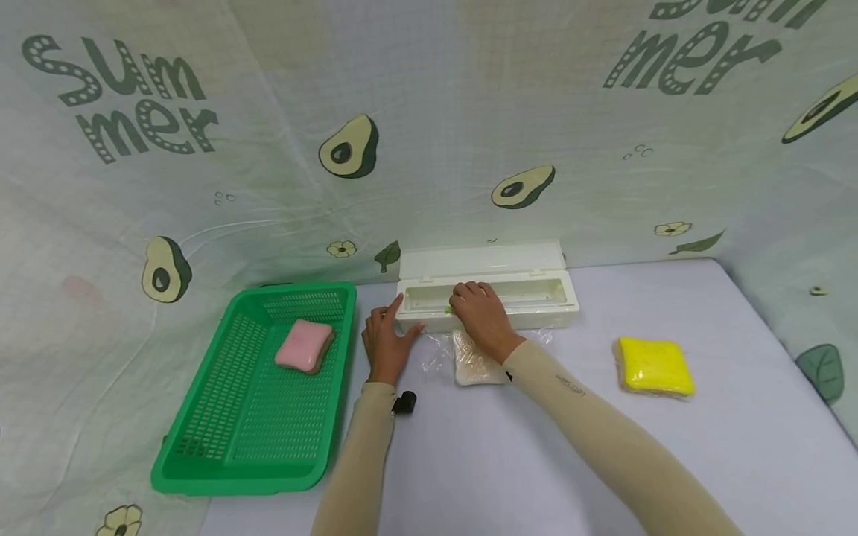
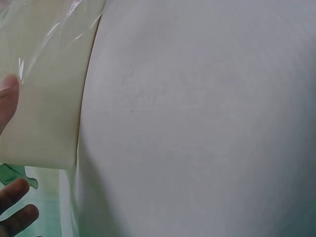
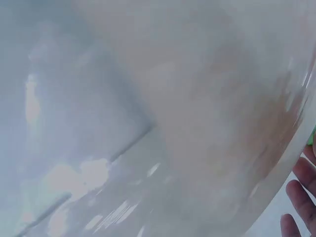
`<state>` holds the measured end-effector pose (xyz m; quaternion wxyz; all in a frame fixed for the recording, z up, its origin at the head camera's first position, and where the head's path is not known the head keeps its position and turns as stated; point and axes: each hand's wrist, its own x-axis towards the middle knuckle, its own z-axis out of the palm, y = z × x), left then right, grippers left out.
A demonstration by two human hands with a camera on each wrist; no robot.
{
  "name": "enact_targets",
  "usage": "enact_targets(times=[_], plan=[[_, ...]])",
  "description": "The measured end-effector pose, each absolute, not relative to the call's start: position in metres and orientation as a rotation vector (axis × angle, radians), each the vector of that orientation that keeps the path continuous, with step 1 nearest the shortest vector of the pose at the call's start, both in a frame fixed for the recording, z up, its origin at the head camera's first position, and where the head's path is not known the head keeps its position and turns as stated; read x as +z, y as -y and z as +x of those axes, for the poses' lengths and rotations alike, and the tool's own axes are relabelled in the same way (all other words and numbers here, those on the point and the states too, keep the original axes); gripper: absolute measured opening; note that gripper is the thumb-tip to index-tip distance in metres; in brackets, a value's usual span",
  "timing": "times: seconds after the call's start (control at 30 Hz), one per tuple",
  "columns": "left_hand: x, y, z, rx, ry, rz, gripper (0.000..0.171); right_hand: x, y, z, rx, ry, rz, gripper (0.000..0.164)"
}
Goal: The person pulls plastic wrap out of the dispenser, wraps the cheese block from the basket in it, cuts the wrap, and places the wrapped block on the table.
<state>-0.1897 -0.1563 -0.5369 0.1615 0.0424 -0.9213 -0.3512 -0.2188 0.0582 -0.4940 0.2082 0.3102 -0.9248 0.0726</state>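
A white cling film dispenser (image 1: pixel 429 321) stands against the back cloth with its lid (image 1: pixel 482 258) raised. My left hand (image 1: pixel 386 344) steadies its left end, thumb on the front and index finger along the side, fingers spread. At the front edge my right hand (image 1: pixel 481 313) pinches a small green slide cutter (image 1: pixel 447 310), mostly hidden by its fingers. Clear film (image 1: pixel 437 353) hangs from the dispenser over a pale sponge (image 1: pixel 472 366), partly behind my right wrist. Up close in the right wrist view, film (image 3: pixel 113 212) fills the picture and the right fingertips (image 3: pixel 298 197) show at the edge.
To the left, a green plastic basket (image 1: pixel 328 439) holds a pink sponge (image 1: pixel 304 345). A yellow sponge (image 1: pixel 655 365) in clear wrap lies on the right side of the white table (image 1: pixel 509 476). An avocado-print cloth (image 1: pixel 436 112) hangs behind.
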Motion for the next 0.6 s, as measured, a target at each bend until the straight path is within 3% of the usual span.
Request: enact_targets(times=[0.6], plan=[[-0.535,0.154,-0.186,-1.015,2.61,0.095,0.077,-0.493,-0.114,-0.215,0.232,2.558,0.875,0.009]])
